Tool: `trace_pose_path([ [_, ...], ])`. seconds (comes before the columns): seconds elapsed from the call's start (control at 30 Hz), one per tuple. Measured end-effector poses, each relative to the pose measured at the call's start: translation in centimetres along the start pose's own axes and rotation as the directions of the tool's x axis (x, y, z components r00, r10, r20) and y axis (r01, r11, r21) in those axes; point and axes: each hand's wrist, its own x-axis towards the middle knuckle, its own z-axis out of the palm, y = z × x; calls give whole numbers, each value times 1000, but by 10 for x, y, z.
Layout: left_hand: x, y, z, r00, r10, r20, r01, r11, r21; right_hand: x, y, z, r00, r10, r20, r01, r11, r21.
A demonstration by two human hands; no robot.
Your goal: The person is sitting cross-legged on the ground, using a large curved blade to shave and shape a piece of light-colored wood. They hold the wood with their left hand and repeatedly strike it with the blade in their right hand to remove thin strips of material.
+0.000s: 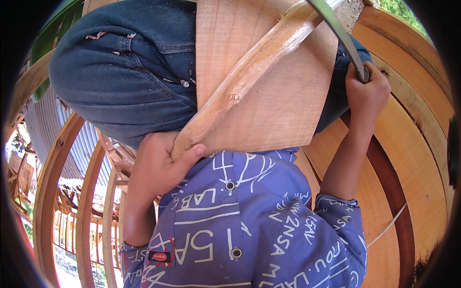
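Note:
My left hand (161, 161) is wrapped round the near end of a peeled wooden stick (240, 79), its thumb lying along the wood. The stick slants up and right across a flat wooden board (273, 117) that rests on my lap. At the right, my right hand (369, 89) is closed on the end of a machete (340, 33). Its long, dark blade reaches up and left, crossing over the stick's far part at the top of the picture. The blade's tip is cut off by the frame, and my fist hides most of the grip.
Wood shavings (185, 83) lie on my dark blue trousers (120, 91). Wide wooden planks (379, 192) run along my right side. On the left stand curved-looking wooden bars (57, 168), with corrugated metal sheet (50, 127) beyond them.

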Motion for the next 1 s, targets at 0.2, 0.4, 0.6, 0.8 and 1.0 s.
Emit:
trace_pose_path([
  [0.2,2,1,0,1000,1,8,-1,1000,-11,3,9,0,991,118,61,-121,991,53],
  [0.4,3,0,-3,999,-6,40,8,998,-56,-28,-28,-10,991,-105,87,91,984,151],
  [0.6,0,-3,0,1000,21,21,-19,997,-77,-18,-12,-7,995,-95,33,92,993,68],
  [0.8,2,4,-4,999,-8,33,8,1000,-20,-6,14,-5,989,96,111,-96,995,-6],
  [1.0,0,0,-1,999,-38,30,41,995,-95,-32,-27,-12,986,-86,145,68,990,123],
])
